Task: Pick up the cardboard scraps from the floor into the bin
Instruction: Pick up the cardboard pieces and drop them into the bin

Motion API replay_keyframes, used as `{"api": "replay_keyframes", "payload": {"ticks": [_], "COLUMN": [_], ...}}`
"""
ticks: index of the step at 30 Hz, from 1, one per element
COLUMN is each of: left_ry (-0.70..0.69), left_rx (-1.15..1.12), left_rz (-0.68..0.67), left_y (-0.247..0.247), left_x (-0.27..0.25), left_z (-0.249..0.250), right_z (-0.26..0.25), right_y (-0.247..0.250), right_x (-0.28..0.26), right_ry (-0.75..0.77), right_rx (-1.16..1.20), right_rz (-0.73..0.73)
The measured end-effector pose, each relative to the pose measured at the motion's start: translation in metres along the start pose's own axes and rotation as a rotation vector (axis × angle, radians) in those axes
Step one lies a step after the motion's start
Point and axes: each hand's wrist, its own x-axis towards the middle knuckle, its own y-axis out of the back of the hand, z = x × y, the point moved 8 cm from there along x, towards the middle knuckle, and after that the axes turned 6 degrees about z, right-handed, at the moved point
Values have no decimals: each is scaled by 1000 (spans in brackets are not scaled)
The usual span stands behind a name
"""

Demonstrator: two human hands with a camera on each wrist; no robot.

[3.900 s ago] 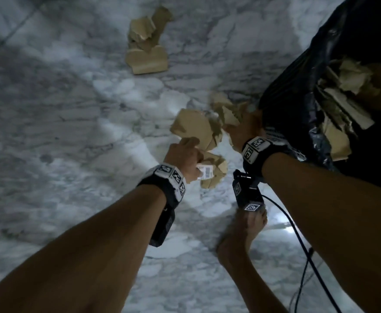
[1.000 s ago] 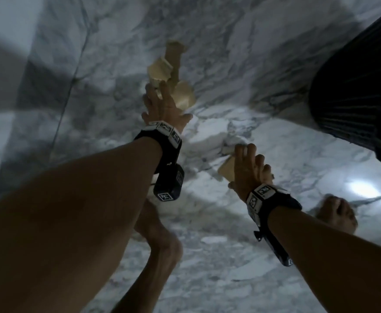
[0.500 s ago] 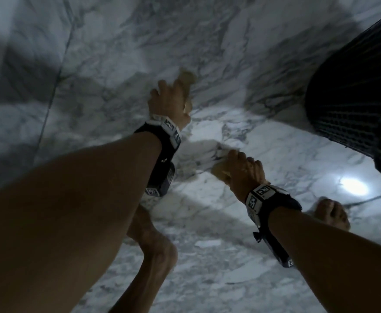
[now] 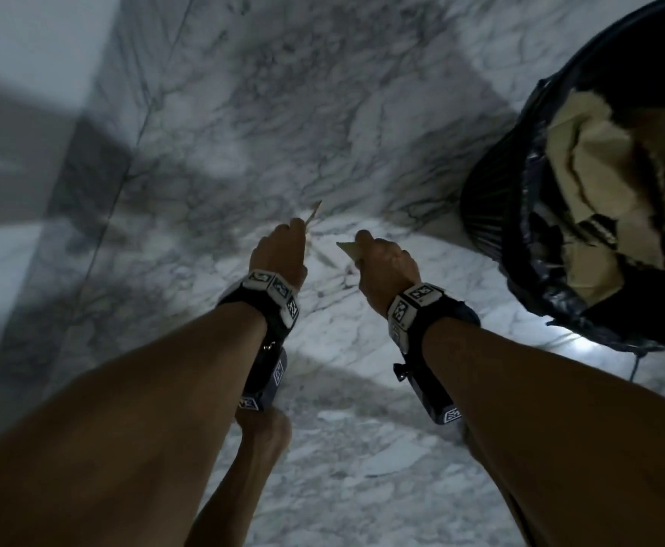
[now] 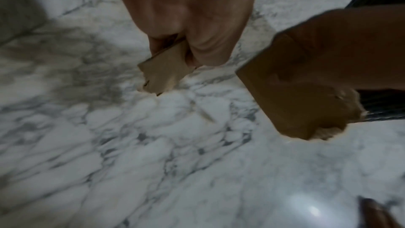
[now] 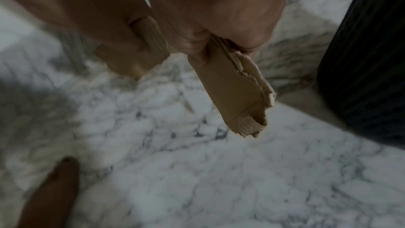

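Note:
My left hand [image 4: 283, 246] grips brown cardboard scraps [image 5: 164, 72], with only a thin edge [image 4: 314, 212] sticking out in the head view. Close to its right, my right hand [image 4: 382, 262] grips a longer torn cardboard piece [image 6: 238, 96], whose corner [image 4: 348, 248] shows beside the fingers. Both hands hang side by side above the marble floor [image 4: 283, 112]. The black bin [image 4: 492, 215], lined with a dark bag, stands at the right and holds several cardboard scraps [image 4: 599, 159]. No loose scraps show on the floor.
A pale wall [image 4: 15, 73] runs along the left. My bare foot [image 4: 261, 428] stands on the floor below the left wrist. A cable [image 4: 634, 365] trails near the bin's base. A bright light reflection [image 5: 311, 209] shines on the marble.
Both hands have lifted off the floor with the scraps they reached for and drawn together toward me. The view has swung right, so the bin's opening now shows.

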Motion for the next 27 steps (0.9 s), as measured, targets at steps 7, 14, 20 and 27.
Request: {"api": "replay_keyframes", "payload": {"ticks": [7,14,20,27], "left_ry": [-60,-151,-231,-228], "left_rx": [-47,0,-56,-232], "left_rz": [129,317,369,158], "left_y": [111,244,267,187], "left_x": [-31,-45,-63,-66], "left_z": [81,193,303,377], "right_z": [-23,16,97,184], "right_y": [125,265,333,321], "right_x": [-37,-85,-111,-130], "right_ry": [34,23,-103,-223], "right_rx": [150,279,257,225], "right_rz": [130,311,403,397]}}
